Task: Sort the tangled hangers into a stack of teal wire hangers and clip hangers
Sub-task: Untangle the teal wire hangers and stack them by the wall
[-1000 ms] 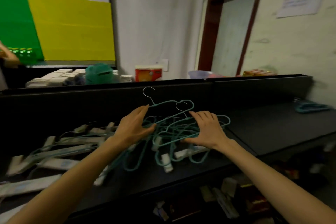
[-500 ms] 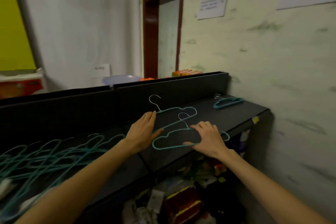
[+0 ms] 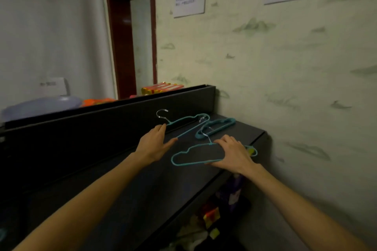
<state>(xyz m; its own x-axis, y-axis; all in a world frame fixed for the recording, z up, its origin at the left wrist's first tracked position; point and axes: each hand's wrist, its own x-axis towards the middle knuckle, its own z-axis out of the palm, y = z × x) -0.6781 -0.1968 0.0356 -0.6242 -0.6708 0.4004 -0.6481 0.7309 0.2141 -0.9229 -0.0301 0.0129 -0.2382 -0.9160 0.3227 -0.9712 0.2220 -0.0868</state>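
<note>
Two teal wire hangers are held over the dark surface [image 3: 142,199]. Far hanger [image 3: 184,121] is pinched by left hand [image 3: 154,144] fingers at its neck; near hanger [image 3: 195,155] is clamped by right hand [image 3: 232,155] fingers mid-frame. Teal stack [image 3: 216,127] lies just beyond.

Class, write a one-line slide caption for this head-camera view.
Left hand and right hand each carry a teal hanger toward the stack.
</note>
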